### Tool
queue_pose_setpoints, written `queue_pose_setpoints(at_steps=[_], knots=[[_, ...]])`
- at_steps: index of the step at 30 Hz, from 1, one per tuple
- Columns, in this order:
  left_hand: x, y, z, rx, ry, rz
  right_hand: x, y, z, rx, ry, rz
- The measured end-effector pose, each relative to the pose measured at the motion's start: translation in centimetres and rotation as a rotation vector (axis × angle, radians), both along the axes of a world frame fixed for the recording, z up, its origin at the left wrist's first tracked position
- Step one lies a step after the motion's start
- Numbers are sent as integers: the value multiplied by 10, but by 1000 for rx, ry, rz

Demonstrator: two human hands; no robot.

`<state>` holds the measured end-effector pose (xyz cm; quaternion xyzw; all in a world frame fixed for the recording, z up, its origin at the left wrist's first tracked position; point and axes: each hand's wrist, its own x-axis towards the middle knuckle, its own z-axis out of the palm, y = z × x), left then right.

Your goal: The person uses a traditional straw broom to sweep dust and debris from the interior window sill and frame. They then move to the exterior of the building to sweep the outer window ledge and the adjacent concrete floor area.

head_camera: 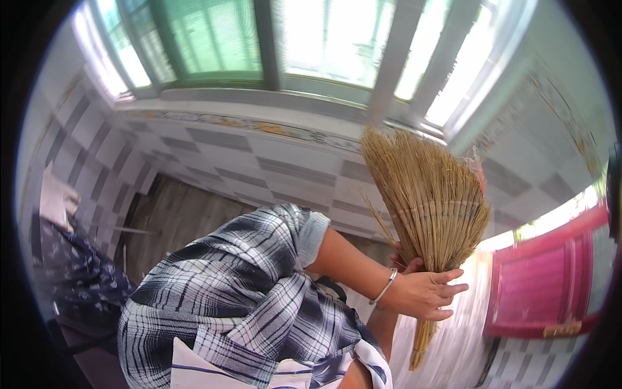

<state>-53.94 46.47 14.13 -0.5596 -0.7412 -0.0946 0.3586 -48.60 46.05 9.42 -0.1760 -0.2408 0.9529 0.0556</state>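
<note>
A straw broom (427,209) is held up with its fanned bristles towards the window and its short bound handle pointing down. My left hand (432,291), with a metal bangle at the wrist, lies across the broom's neck, its fingers spread and stretched out. Behind it, at the left edge of the neck, fingers of my right hand (398,255) show against the straw; the rest of that hand is hidden by the left wrist. Pinkish threads hang at the upper right edge of the bristles.
A tiled wall (291,170) runs beneath a sliding window (330,44) in front. To the right stands a pink-red cabinet or door panel (534,282). Dark patterned cloth (82,262) hangs at the left, above a wood-look floor (184,209).
</note>
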Motion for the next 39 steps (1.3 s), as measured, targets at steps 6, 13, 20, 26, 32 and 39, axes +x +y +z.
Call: queue_pose_setpoints(at_steps=[6, 13, 20, 26, 32, 39], knots=[[-87, -18, -56, -363, -162, 73, -63, 16, -57, -1, -64, 557], [-111, -118, -63, -397, -406, 251, -118, -36, -88, 17, -54, 1262], [-121, -197, -33, -371, -457, 236, -132, -98, -83, 186, 149, 1856], [-73, -361, -25, -256, -745, 1015, -148, -46, -78, 677, 289, 1613], [-62, -384, 0, -293, -862, 1383, -145, 126, -135, 784, -214, 1109], [-118, -131, -64, 6, -1201, 538, -112, 219, -145, 1183, -271, 694]])
